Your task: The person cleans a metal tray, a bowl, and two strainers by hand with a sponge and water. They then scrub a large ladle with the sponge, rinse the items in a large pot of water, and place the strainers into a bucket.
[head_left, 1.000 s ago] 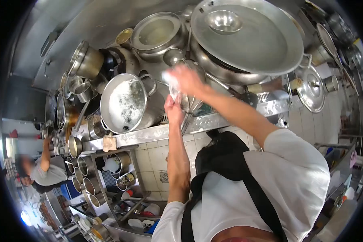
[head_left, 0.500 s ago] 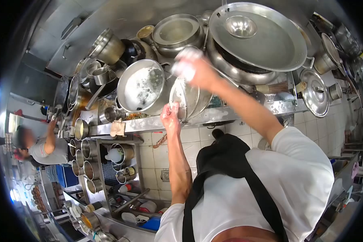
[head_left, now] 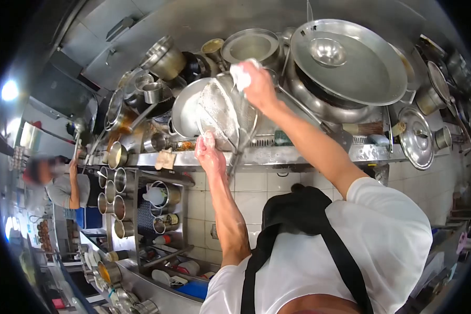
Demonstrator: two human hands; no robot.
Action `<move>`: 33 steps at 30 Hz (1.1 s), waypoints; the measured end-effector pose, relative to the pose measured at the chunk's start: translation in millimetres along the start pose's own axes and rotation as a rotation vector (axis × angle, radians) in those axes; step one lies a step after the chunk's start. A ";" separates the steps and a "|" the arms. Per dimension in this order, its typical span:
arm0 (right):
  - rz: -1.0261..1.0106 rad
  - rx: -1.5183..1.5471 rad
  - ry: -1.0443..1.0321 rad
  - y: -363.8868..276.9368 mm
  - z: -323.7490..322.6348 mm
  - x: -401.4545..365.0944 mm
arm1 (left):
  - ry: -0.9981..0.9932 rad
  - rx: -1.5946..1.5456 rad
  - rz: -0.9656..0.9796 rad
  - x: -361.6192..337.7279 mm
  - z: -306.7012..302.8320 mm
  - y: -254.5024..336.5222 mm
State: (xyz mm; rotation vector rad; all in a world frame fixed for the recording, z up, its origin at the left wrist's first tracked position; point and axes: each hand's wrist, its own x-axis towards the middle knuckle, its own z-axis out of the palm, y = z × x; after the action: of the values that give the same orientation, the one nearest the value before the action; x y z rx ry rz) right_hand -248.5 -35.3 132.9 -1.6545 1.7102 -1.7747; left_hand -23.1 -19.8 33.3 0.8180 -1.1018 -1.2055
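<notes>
My left hand (head_left: 210, 153), wet and sudsy, is closed on the near rim of a wire-mesh strainer (head_left: 213, 107). The strainer is tilted, its foam-streaked mesh overlapping a large metal pot (head_left: 182, 116). In my right hand (head_left: 260, 89) is a white, foamy scrubbing pad (head_left: 240, 76), gripped beside the strainer's upper right side. The pad's exact kind is hidden by suds. Another mesh strainer (head_left: 249, 119) shows just right of the first one.
A wide wok (head_left: 361, 86) of cloudy water holds a metal bowl (head_left: 327, 52). Behind the strainers stands a round pot (head_left: 250, 48). To the right are a brush (head_left: 363, 128) and a metal lid (head_left: 416, 137). Another person (head_left: 70, 183) stands at far left.
The strainer has turned from nearly edge-on to show its mesh, now covering part of the sudsy pot. My left hand has shifted left with it. The camera view has moved slightly.
</notes>
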 end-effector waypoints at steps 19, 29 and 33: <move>-0.120 0.080 -0.451 -24.8 28.9 55.0 | 0.349 -0.265 0.016 2.8 8.5 69.4; -0.404 0.154 -0.021 -33.6 51.3 48.5 | 0.291 -0.360 0.129 16.7 -21.3 57.5; -0.809 0.231 -0.117 -53.9 65.2 -21.5 | 0.248 -0.396 0.140 22.2 -22.9 65.3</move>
State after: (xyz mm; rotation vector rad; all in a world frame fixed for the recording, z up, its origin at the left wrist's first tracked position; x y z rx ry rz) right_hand -162.2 -40.1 144.9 -2.4689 0.7628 -1.9919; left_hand 18.3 -29.8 92.2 0.5560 -0.6766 -1.1217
